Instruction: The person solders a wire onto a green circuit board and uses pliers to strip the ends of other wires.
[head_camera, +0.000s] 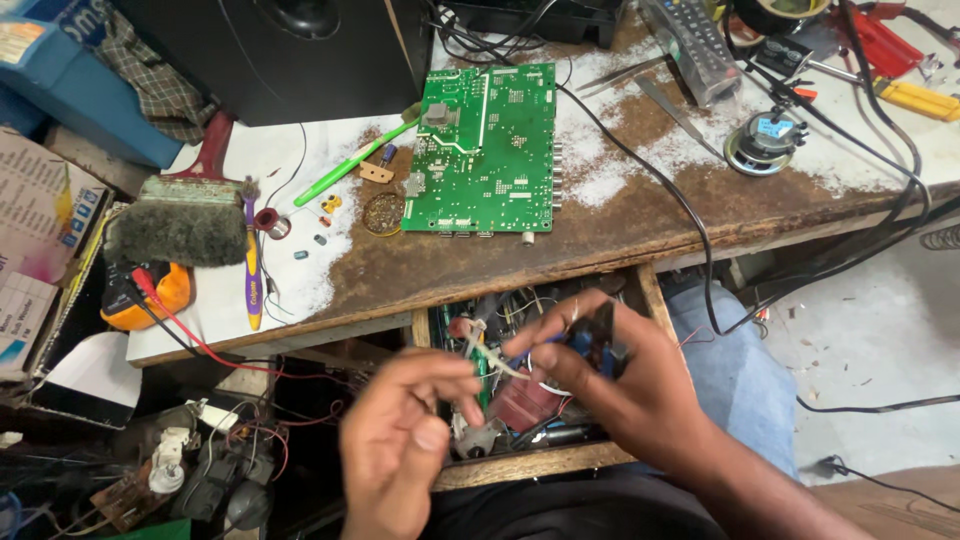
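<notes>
Nearest us, over the open drawer (520, 465) of parts, our left hand (400, 440) pinches thin pale leads (490, 358) running to the small blue-black component (592, 345) that our right hand (620, 385) grips closed, while farther off the green circuit board (485, 150) lies flat on the bench (620, 230).

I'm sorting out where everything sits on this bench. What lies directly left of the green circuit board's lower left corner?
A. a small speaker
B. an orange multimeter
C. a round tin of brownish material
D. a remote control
C: the round tin sits right against the lower left corner of the green circuit board, while the remote control and small speaker lie to the board's right.
</notes>
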